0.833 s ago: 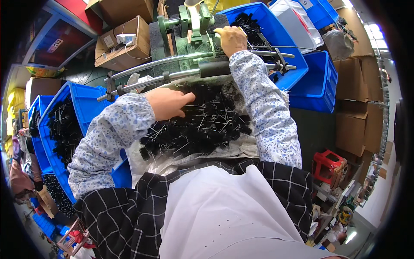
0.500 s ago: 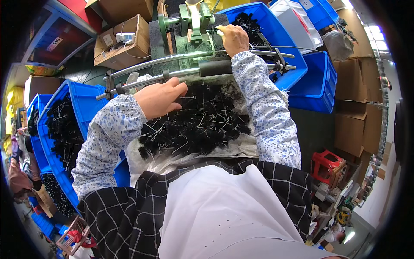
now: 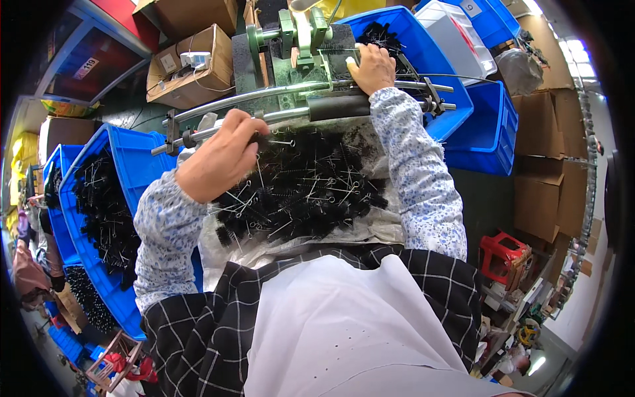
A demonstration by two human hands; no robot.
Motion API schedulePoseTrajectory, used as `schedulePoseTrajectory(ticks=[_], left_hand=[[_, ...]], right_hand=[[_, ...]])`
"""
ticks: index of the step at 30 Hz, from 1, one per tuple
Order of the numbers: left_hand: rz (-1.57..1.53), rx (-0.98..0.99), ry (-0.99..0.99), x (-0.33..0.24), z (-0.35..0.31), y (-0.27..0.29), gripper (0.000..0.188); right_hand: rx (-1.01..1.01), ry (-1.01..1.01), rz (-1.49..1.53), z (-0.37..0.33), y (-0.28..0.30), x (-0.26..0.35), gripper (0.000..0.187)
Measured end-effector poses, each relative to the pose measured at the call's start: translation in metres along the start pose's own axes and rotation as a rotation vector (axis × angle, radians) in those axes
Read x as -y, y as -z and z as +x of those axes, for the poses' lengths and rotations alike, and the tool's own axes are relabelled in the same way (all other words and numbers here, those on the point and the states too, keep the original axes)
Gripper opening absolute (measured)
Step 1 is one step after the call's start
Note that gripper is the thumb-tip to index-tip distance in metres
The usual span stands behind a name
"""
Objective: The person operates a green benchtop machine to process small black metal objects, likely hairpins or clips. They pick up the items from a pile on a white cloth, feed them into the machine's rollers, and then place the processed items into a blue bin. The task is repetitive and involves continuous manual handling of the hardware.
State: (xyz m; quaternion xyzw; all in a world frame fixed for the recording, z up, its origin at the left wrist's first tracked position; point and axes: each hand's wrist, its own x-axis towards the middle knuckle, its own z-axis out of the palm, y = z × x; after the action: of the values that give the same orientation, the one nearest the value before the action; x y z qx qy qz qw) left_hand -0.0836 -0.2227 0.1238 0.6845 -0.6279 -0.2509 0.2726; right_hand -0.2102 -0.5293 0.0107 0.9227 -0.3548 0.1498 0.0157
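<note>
Several small black bristle brushes with thin wire stems and looped ends lie in a heap (image 3: 304,185) in front of me. Above its left side, my left hand (image 3: 221,159) is closed on a wire brush (image 3: 281,141), whose looped end points right. My right hand (image 3: 374,69) is at the right of a green machine (image 3: 303,40), fingers pinched at the end of another black brush (image 3: 337,47) stretching from the machine. Something pale covers the right thumb tip. Two metal rods, one with a dark sleeve (image 3: 338,106), run crosswise between the machine and the heap.
Blue bins with black brushes stand at the left (image 3: 119,152) and behind my right hand (image 3: 423,59). An empty-looking blue bin (image 3: 486,129) and a white bin (image 3: 456,36) are farther right. A cardboard box (image 3: 192,69) with a cable sits at the far left.
My right hand has shifted right, away from the machine, and a brush now shows between them. My left hand has risen slightly and drawn left, now with a brush in its fingers.
</note>
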Motion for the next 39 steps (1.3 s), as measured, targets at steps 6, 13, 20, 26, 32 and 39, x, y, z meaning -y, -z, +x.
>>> schedulePoseTrajectory(ticks=[6, 13, 20, 26, 32, 39], left_hand=[[-0.202, -0.214, 0.179, -0.013, -0.031, 0.004, 0.032], [-0.440, -0.451, 0.237, -0.015, -0.050, -0.013, 0.024], [-0.659, -0.542, 0.269, -0.008, -0.065, -0.029, 0.024], [-0.806, -0.601, 0.281, -0.005, -0.057, -0.044, 0.024], [-0.855, -0.545, 0.245, -0.016, -0.039, -0.056, 0.022], [-0.832, -0.605, 0.207, -0.033, -0.016, -0.083, 0.021]], right_hand=[[-0.188, 0.096, 0.071, -0.003, -0.017, 0.018, 0.030], [0.017, 0.072, 0.082, 0.001, -0.007, 0.073, 0.029], [-0.189, 0.118, -0.005, -0.001, -0.009, 0.031, 0.020], [0.054, 0.098, 0.211, 0.028, -0.013, -0.036, 0.027], [0.235, 0.052, 0.040, 0.039, 0.018, -0.050, 0.026], [0.620, 0.082, 0.499, -0.047, 0.127, 0.036, 0.032]])
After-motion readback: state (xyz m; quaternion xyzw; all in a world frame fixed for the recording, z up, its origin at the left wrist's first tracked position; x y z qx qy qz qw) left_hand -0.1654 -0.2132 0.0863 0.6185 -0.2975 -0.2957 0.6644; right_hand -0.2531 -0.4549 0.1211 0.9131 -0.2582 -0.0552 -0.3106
